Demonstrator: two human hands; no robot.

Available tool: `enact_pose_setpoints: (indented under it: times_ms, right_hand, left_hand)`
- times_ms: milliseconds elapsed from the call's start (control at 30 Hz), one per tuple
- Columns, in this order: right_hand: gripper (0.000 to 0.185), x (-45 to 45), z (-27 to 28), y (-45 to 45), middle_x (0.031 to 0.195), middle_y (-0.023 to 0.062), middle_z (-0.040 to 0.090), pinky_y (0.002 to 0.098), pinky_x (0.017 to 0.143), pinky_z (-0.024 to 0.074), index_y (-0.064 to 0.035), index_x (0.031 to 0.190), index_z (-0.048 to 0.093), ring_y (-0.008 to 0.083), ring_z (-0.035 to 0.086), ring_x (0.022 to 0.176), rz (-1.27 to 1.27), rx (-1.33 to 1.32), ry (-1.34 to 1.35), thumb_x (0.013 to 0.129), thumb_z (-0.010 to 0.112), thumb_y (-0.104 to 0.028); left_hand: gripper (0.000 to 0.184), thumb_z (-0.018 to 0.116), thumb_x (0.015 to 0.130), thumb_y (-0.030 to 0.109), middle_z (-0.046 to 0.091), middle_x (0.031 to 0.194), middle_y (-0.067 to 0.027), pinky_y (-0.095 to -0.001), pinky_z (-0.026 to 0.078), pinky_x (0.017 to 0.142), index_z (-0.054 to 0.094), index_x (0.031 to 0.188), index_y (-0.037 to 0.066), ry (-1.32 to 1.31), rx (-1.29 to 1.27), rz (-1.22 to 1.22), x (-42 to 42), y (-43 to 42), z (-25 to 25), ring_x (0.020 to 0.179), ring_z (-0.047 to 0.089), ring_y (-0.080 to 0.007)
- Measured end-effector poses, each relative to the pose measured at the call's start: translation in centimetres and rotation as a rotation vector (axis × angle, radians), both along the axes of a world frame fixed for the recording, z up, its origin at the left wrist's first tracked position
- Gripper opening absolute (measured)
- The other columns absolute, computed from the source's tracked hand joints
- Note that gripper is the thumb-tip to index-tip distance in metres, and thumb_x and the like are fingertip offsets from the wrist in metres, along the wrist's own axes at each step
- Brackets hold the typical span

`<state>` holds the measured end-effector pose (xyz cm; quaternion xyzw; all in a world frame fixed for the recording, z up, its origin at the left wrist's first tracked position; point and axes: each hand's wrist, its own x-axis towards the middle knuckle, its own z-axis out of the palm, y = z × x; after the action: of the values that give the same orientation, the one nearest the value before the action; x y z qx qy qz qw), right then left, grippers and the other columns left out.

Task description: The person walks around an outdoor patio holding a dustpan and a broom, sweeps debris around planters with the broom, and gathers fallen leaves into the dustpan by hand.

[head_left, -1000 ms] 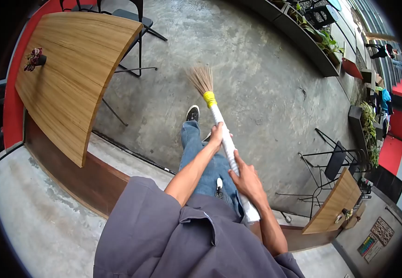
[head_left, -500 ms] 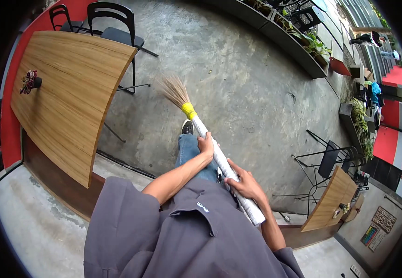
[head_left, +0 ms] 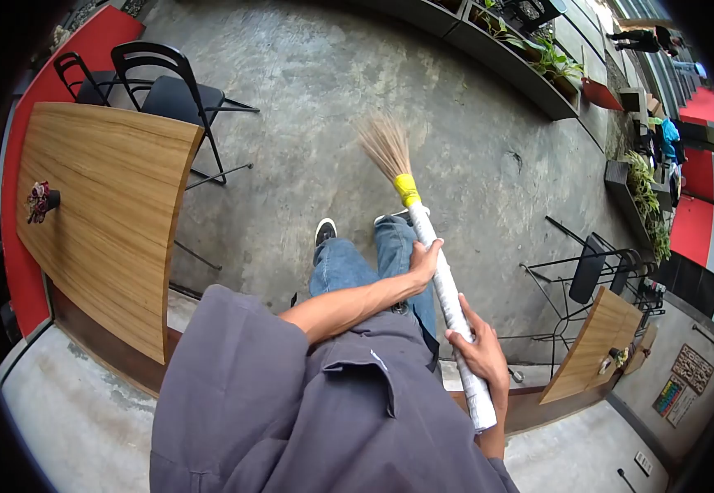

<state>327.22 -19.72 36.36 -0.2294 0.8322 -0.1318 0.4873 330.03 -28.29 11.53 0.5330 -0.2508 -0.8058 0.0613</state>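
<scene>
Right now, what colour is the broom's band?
Yellow; the band shows best in the head view.

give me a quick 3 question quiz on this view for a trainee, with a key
1. Which is nearer the bristles of the broom: the left hand or the right hand?
2. Fill in: the band at the base of the bristles is ____.
3. What stands on the wooden table at the picture's left? a) a laptop b) a potted plant c) a bottle

Key:
1. the left hand
2. yellow
3. b
</scene>
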Motion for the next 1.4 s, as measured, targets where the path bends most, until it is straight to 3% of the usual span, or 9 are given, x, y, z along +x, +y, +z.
enact_pose_setpoints:
  times_ms: [67, 167, 300, 400, 567, 800, 1033, 1200, 1400]
  right_hand:
    - [0.076, -1.7, -1.6, 0.5, 0.087, 0.0116, 0.064, 0.0320, 0.062, 0.0508, -0.0077, 0.148, 0.035, 0.0120, 0.056, 0.065, -0.025, -0.181, -0.126, 0.081, 0.068, -0.023]
    - [0.077, -5.8, -5.4, -1.9, 0.111, 0.0197, 0.065, 0.0353, 0.089, 0.0471, -0.0073, 0.148, 0.035, 0.0227, 0.062, 0.095, 0.047, -0.206, -0.212, 0.082, 0.068, -0.028]
    - [0.074, -13.6, -7.8, -4.8, 0.124, 0.0256, 0.060, 0.0378, 0.097, 0.0434, -0.0131, 0.148, 0.035, 0.0355, 0.061, 0.111, 0.153, -0.024, -0.234, 0.082, 0.066, -0.029]
    - [0.072, -19.2, -3.6, -5.3, 0.116, 0.0261, 0.062, 0.0423, 0.093, 0.0448, -0.0148, 0.147, 0.036, 0.0412, 0.060, 0.107, 0.233, 0.234, -0.117, 0.083, 0.065, -0.029]
    - [0.070, -29.5, 3.1, -5.1, 0.098, 0.0270, 0.065, 0.0445, 0.089, 0.0457, -0.0174, 0.147, 0.036, 0.0393, 0.059, 0.096, 0.230, 0.446, 0.137, 0.084, 0.064, -0.029]
    - [0.071, -37.7, 6.5, -5.8, 0.085, 0.0254, 0.065, 0.0411, 0.075, 0.0470, -0.0167, 0.146, 0.038, 0.0310, 0.062, 0.075, 0.150, 0.348, -0.060, 0.082, 0.067, -0.026]
    - [0.070, -38.2, -2.0, -8.9, 0.113, 0.0251, 0.063, 0.0408, 0.093, 0.0444, -0.0187, 0.150, 0.031, 0.0379, 0.058, 0.106, 0.237, 0.099, -0.226, 0.088, 0.061, -0.034]
    - [0.072, -41.3, 3.3, -11.3, 0.095, 0.0297, 0.064, 0.0481, 0.091, 0.0442, -0.0174, 0.149, 0.031, 0.0421, 0.060, 0.100, 0.358, 0.531, 0.011, 0.087, 0.062, -0.034]
    - [0.072, -41.8, 11.9, -18.8, 0.076, 0.0222, 0.065, 0.0408, 0.071, 0.0512, -0.0077, 0.146, 0.037, 0.0303, 0.068, 0.068, 0.188, 0.566, 0.095, 0.081, 0.064, -0.022]
  left_hand:
    - [0.056, 0.068, 0.082, 0.038, 0.063, 0.085, -0.0187, -0.0399, 0.055, 0.058, 0.045, 0.108, -0.006, -0.200, -0.058, 0.027, 0.1, -2.3, 2.1, 0.068, 0.067, -0.0273]
    - [0.058, 0.068, 0.079, 0.041, 0.065, 0.098, -0.0267, -0.0445, 0.049, 0.083, 0.049, 0.108, -0.005, -0.448, -0.129, 0.090, -1.6, -4.8, -2.7, 0.088, 0.065, -0.0381]
    - [0.049, 0.065, 0.083, 0.038, 0.064, 0.088, -0.0191, -0.0445, 0.055, 0.071, 0.050, 0.106, -0.003, -0.393, -0.023, 0.147, -7.4, -5.9, -6.3, 0.075, 0.068, -0.0328]
    - [0.036, 0.060, 0.089, 0.036, 0.062, 0.081, -0.0097, -0.0432, 0.057, 0.061, 0.052, 0.097, 0.001, 0.068, 0.323, 0.074, -13.4, -2.9, -5.6, 0.066, 0.068, -0.0270]
    - [0.036, 0.057, 0.093, 0.042, 0.065, 0.087, -0.0096, -0.0421, 0.057, 0.074, 0.053, 0.098, 0.006, 0.464, 0.542, -0.206, -27.7, 0.7, -3.1, 0.081, 0.069, -0.0257]
    - [0.033, 0.058, 0.091, 0.036, 0.062, 0.077, -0.0089, -0.0394, 0.057, 0.056, 0.049, 0.095, 0.005, 0.105, 0.298, 0.027, -33.3, -2.7, 4.8, 0.064, 0.068, -0.0239]
    - [0.034, 0.058, 0.086, 0.034, 0.053, 0.062, -0.0089, -0.0397, 0.053, 0.041, 0.045, 0.088, 0.003, -0.496, 0.042, 0.232, -32.2, -7.2, -2.0, 0.046, 0.059, -0.0230]
    - [0.040, 0.055, 0.090, 0.039, 0.065, 0.085, -0.0144, -0.0474, 0.059, 0.057, 0.050, 0.103, 0.000, 0.004, 0.662, -0.047, -38.9, -0.5, -2.5, 0.068, 0.071, -0.0325]
    - [0.055, 0.056, 0.090, 0.048, 0.062, 0.095, -0.0157, -0.0468, 0.059, 0.058, 0.045, 0.114, -0.001, 0.231, 0.592, -0.236, -42.7, -5.9, 6.8, 0.081, 0.067, -0.0268]
